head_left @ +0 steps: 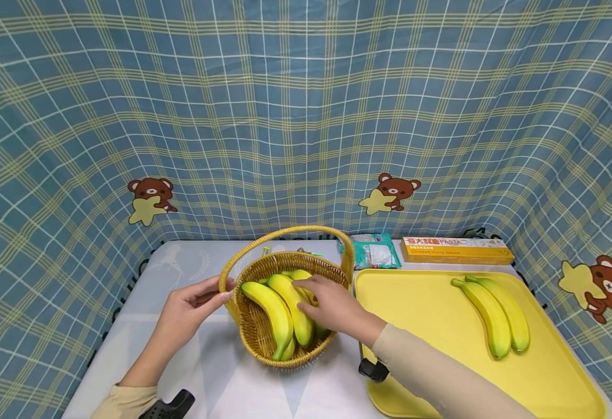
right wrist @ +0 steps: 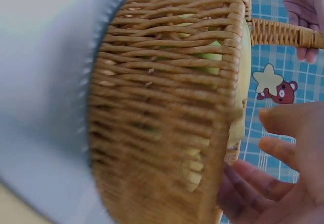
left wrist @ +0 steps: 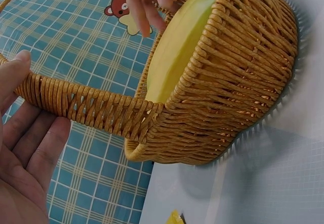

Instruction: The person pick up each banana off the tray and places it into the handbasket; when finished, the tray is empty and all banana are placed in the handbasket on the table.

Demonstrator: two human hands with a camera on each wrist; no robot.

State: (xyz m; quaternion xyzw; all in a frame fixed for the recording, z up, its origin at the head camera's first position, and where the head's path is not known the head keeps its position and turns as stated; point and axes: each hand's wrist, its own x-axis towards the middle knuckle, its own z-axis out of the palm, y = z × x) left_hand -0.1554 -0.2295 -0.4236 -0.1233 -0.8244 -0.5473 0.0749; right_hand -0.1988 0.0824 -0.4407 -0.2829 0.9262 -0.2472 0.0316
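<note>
A woven basket (head_left: 264, 344) with a tall hoop handle (head_left: 285, 231) stands on the pale table and holds several yellow-green bananas (head_left: 273, 309). My left hand (head_left: 213, 293) holds the handle's left foot, thumb on top and fingers underneath. In the left wrist view the handle (left wrist: 86, 107) runs between the thumb and fingers of my left hand (left wrist: 23, 148). My right hand (head_left: 319, 299) reaches into the basket from the right with loosely bent fingers lying on the bananas. The right wrist view shows my right hand (right wrist: 283, 183) beside the basket's wall (right wrist: 162, 107), holding nothing.
A yellow tray (head_left: 421, 314) lies right of the basket with two bananas (head_left: 500, 317) at its far right. Behind it are an orange pasta box (head_left: 455, 250) and a white-and-green packet (head_left: 371, 253). Blue plaid cloth walls in the table.
</note>
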